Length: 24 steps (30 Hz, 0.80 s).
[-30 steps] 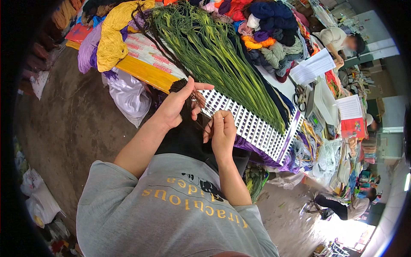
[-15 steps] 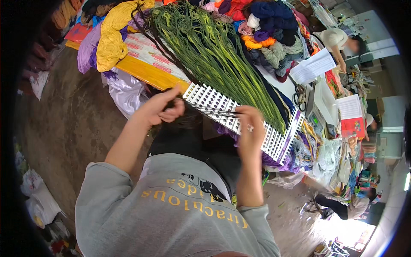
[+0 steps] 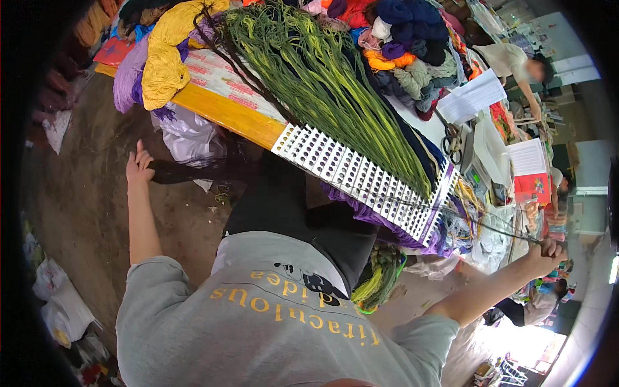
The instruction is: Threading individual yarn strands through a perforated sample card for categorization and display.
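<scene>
On a clock face with twelve at the top edge, one crumpled white plastic bundle sits at eight on the brown, rough floor. At ten hangs one soft lilac yarn hank. The left hand is at nine, half curled, one digit raised toward twelve, with hold of the end of one smooth, near-black hank of fine yarn. That hank stretches toward three; where it ends against the black trousers I cannot tell.

Between ten and eleven drapes one thick, ropy yellow yarn hank, above one shiny, wrinkled white plastic bag. A glossy yellow-brown wooden plank edges the table, and one dark, twisted rope of yarn slants beside a broad spread of wavy green and yellow-green strands at twelve. Just off centre toward three lies one flat white board with rows of round holes, too small to count surely. Thin dark strands run taut across it toward four. At five hangs one green-and-yellow yarn hank.

Between two and three rests one pair of dark-handled scissors, near white paper sheets at two. The right hand, just past three, is closed tightly on the thin strands' far end.
</scene>
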Motion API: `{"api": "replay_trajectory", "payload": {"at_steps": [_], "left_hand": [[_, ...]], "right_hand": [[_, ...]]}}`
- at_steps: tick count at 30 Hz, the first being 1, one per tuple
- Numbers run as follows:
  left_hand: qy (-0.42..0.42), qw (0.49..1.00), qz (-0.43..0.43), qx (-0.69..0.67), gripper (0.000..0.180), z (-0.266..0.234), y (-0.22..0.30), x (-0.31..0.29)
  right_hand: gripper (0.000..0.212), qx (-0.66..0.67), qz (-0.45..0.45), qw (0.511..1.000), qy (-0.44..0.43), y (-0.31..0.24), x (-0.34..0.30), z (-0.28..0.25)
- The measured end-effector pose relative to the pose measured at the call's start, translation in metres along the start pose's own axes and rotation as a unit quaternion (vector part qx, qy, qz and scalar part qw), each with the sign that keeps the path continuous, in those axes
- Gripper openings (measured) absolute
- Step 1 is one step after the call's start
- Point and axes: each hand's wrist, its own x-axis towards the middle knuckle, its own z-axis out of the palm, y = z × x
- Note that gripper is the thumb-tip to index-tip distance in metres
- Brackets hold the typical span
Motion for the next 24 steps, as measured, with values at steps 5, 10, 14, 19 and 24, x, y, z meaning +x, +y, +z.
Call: {"api": "replay_trajectory", "payload": {"at_steps": [5, 10, 14, 19, 24], "left_hand": [[-0.169, 0.969, -0.156, 0.092, 0.039, 0.132, -0.130, -0.092], [-0.289, 0.839, -0.296, 0.352, 0.040, 0.205, -0.234, -0.110], [-0.230, 0.757, -0.316, 0.524, 0.044, 0.226, -0.276, -0.116], [-0.258, 0.720, -0.263, 0.588, 0.035, 0.213, -0.303, -0.080], [-0.255, 0.724, -0.217, 0.603, 0.021, 0.224, -0.325, -0.078]], "right_hand": [[0.024, -0.456, -0.002, 0.844, -0.283, 0.072, -0.178, 0.157], [0.022, -0.220, 0.347, 0.776, -0.479, 0.166, -0.338, 0.221], [0.010, -0.204, 0.447, 0.732, -0.472, 0.211, -0.384, 0.239], [0.021, -0.368, 0.398, 0.699, -0.466, 0.236, -0.399, 0.238], [0.019, -0.384, 0.397, 0.698, -0.456, 0.227, -0.396, 0.249]]}}
